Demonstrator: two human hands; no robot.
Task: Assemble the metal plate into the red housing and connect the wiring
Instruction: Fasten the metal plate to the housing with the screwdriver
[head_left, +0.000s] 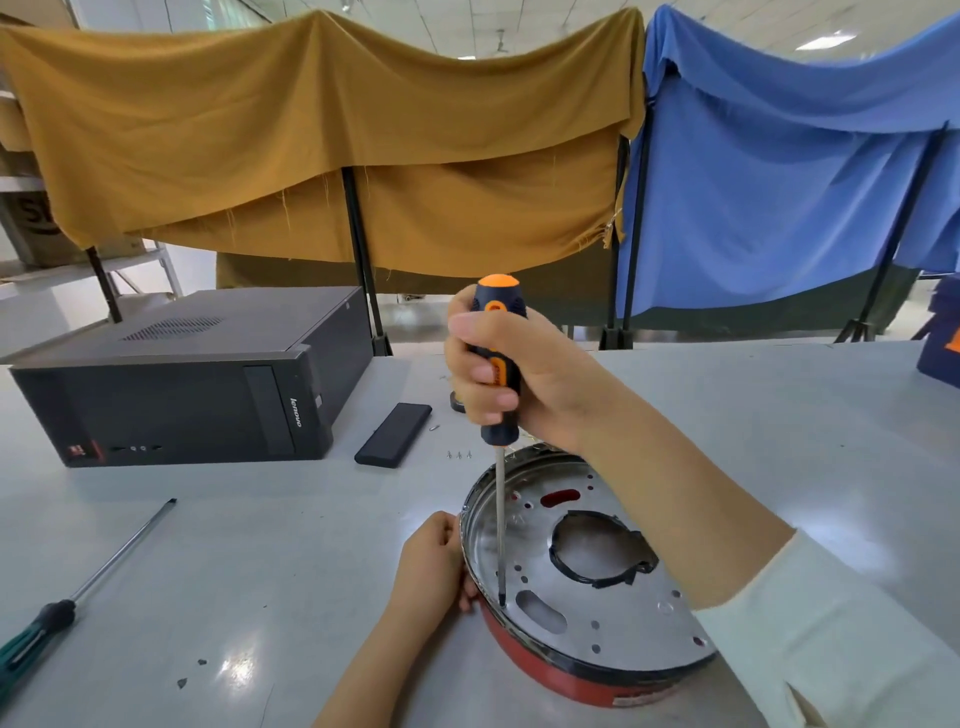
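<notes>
A black computer case (182, 384) is lying on its side at the far left of a grey table (260, 545). A flat black bar (393, 435) is resting just beside it, with three small screws (459, 455) near. A green-handled screwdriver (78, 592) is lying at the left edge. Mustard cloth (322, 145) and blue cloth (789, 171) are hanging behind.

The housing (561, 675) is red, and the plate (587, 597) inside it shiny silver with a black ring round its middle hole. The screwdriver (496, 358) has a dark blue and orange handle; another screwdriver (78, 597) has a green and black one. The computer (182, 384) is black and grey. One cloth (332, 140) is mustard, the other cloth (789, 166) blue. The sleeve (831, 634) is cream, the table (260, 571) pale grey.
</notes>
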